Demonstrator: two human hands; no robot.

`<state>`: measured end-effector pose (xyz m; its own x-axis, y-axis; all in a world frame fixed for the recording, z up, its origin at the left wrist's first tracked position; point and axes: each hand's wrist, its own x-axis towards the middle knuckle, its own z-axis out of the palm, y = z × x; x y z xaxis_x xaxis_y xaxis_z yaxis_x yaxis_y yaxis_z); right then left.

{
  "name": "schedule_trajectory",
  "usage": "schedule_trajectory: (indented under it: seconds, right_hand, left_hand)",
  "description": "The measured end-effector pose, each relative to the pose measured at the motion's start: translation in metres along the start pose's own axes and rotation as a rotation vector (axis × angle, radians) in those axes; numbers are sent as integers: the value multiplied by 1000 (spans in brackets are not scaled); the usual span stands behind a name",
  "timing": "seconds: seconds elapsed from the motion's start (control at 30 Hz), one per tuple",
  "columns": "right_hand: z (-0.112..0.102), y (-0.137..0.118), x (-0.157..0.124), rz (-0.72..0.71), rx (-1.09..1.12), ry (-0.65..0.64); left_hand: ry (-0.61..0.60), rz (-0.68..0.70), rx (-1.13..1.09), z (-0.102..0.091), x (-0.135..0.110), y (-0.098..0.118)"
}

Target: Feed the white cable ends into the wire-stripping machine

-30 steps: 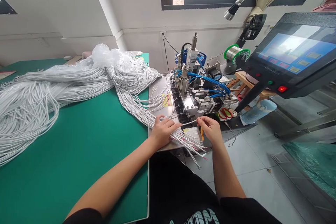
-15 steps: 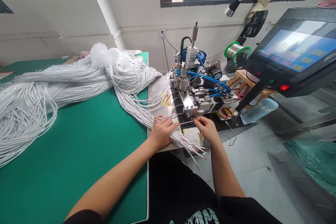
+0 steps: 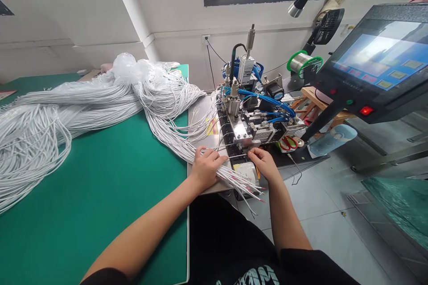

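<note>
White wire (image 3: 238, 156), pinched by the right hand (image 3: 266, 165), now sits slightly farther left at the near end of the machine (image 3: 240, 129), seemingly being lined up, while the left hand (image 3: 205, 170) clasps the bundle (image 3: 172, 141).

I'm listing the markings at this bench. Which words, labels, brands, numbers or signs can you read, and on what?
None can be read with certainty.
Black-framed monitor with a blue screen: screen text and lettering below it too blurred.
White rectangular block on the machine: print too small.
Flat yellow-and-pink label: too small.
Black fabric shirt: large pale lettering, cut off by the picture's edge.
</note>
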<state>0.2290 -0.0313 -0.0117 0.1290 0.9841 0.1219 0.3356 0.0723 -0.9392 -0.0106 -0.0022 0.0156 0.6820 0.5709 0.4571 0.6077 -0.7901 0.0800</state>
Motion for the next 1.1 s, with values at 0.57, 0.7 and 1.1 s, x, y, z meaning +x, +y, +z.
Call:
schedule_trajectory:
  seconds: [0.57,0.7,1.1]
  right_hand:
    - [12,24,-2,210,363,38]
    - [5,22,-9,142,247,100]
    - [-24,9,-31,92,89,117]
  left_hand:
    - [-9,-60,24,-2,0,3]
    - [49,-56,22,0,-1,2]
    - [46,-79,1,-1,-3,2]
